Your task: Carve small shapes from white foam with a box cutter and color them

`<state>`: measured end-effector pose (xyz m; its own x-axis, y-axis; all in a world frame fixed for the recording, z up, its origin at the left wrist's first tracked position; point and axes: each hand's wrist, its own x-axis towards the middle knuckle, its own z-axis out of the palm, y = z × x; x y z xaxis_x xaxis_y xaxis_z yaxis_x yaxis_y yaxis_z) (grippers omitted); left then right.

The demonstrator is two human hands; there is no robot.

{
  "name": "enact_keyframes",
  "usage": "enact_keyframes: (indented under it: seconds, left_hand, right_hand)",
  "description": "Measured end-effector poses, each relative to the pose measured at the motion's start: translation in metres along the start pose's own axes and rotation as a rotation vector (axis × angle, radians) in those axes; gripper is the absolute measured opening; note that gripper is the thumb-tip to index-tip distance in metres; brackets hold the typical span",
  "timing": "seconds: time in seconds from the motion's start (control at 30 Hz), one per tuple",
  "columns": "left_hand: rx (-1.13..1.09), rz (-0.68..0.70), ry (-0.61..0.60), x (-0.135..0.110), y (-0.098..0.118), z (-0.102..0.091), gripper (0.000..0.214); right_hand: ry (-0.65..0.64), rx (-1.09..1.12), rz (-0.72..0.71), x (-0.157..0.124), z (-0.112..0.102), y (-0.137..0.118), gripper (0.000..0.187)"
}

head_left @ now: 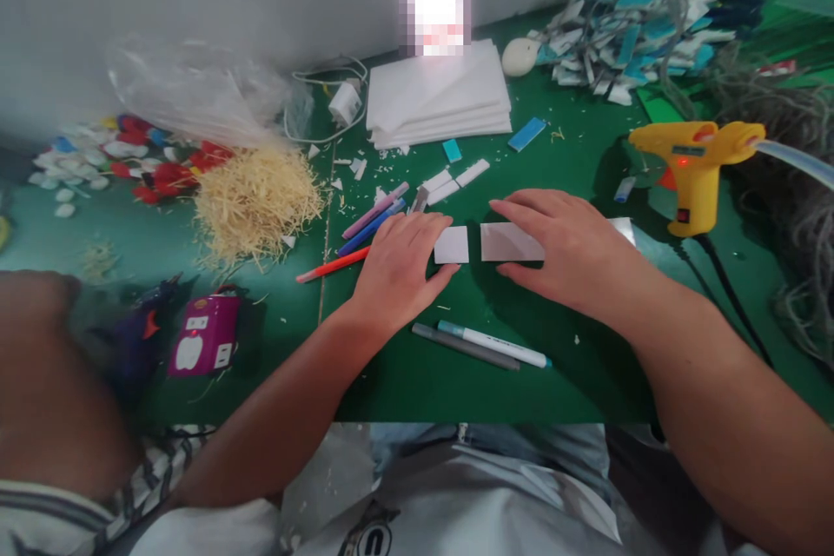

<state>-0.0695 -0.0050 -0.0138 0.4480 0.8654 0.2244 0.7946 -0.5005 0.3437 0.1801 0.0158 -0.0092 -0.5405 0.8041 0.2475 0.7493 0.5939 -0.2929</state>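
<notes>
On the green table, my left hand (402, 265) has its thumb and fingers at the edges of a small white rectangular piece (452, 245). Just to the right, my right hand (566, 239) curves over a longer white strip (506, 241), thumb below it and fingers above; its middle is hidden under the palm. A narrow gap separates the two pieces. Beyond my left fingers lie a grey metallic tool (419, 201), partly covered, and several small white strips (449, 182). A red pen (335, 264) and a blue pen (370, 228) lie beside that hand.
A yellow glue gun (694, 165) with a cord stands at right. A grey marker (466, 346) and a white marker (495, 342) lie in front. Behind are white sheets (436, 100); at left, straw-like shreds (257, 204), a purple power adapter (205, 334) and another person's arm (52, 382).
</notes>
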Motion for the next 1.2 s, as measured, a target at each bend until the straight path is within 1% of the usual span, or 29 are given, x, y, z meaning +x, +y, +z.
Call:
enact_keyframes:
  seconds: [0.13,0.23,0.3,0.4,0.47,0.57,0.63,0.7,0.8,0.87,0.9,0.93,1.03,1.1,1.2]
  left_hand:
    - [0.053,-0.021,-0.007,-0.002,-0.003,-0.006,0.051]
    - [0.158,-0.100,0.043,-0.007,-0.010,-0.014,0.055]
    - [0.215,-0.164,0.079,-0.011,-0.017,-0.018,0.054]
    - [0.196,-0.232,0.106,-0.015,-0.023,-0.019,0.051]
    - [0.181,-0.274,0.095,-0.016,-0.024,-0.017,0.048]
    - [0.204,-0.341,0.034,-0.014,-0.023,-0.015,0.041]
    - [0.189,-0.369,0.031,-0.013,-0.021,-0.015,0.038]
    - [0.160,-0.367,0.088,-0.014,-0.018,-0.018,0.043]
    - [0.086,-0.308,0.241,-0.015,-0.011,-0.022,0.053]
    - [-0.031,-0.267,0.319,-0.016,-0.004,-0.023,0.051]
    - [-0.110,-0.257,0.334,-0.017,-0.001,-0.023,0.047]
    - [-0.191,-0.256,0.330,-0.018,0.003,-0.022,0.044]
    - [-0.387,-0.274,0.250,-0.019,0.013,-0.017,0.043]
    - [-0.437,-0.275,0.201,-0.020,0.018,-0.012,0.045]
    - [-0.431,-0.251,0.158,-0.021,0.023,-0.006,0.048]
  right_hand:
    - [-0.036,-0.123,0.084,-0.006,-0.005,0.004,0.063]
    - [-0.080,-0.167,0.096,-0.009,-0.007,0.005,0.060]
    - [-0.101,-0.167,0.092,-0.008,-0.008,0.006,0.058]
    - [-0.107,-0.147,0.093,-0.005,-0.007,0.005,0.055]
    - [-0.111,-0.138,0.089,-0.003,-0.006,0.003,0.053]
    - [-0.114,-0.145,0.084,-0.001,-0.005,-0.001,0.051]
    - [-0.108,-0.163,0.090,-0.001,-0.005,-0.004,0.051]
    - [-0.097,-0.189,0.100,-0.003,-0.006,-0.004,0.052]
    - [-0.084,-0.221,0.113,-0.006,-0.008,-0.002,0.050]
    - [-0.085,-0.218,0.099,-0.008,-0.009,0.001,0.050]
    - [-0.083,-0.213,0.087,-0.008,-0.009,0.003,0.049]
    - [-0.079,-0.208,0.078,-0.008,-0.009,0.004,0.047]
    - [-0.093,-0.195,0.071,-0.007,-0.009,0.005,0.037]
    - [-0.109,-0.192,0.085,-0.005,-0.008,0.004,0.034]
    - [-0.104,-0.177,0.080,-0.003,-0.005,0.000,0.035]
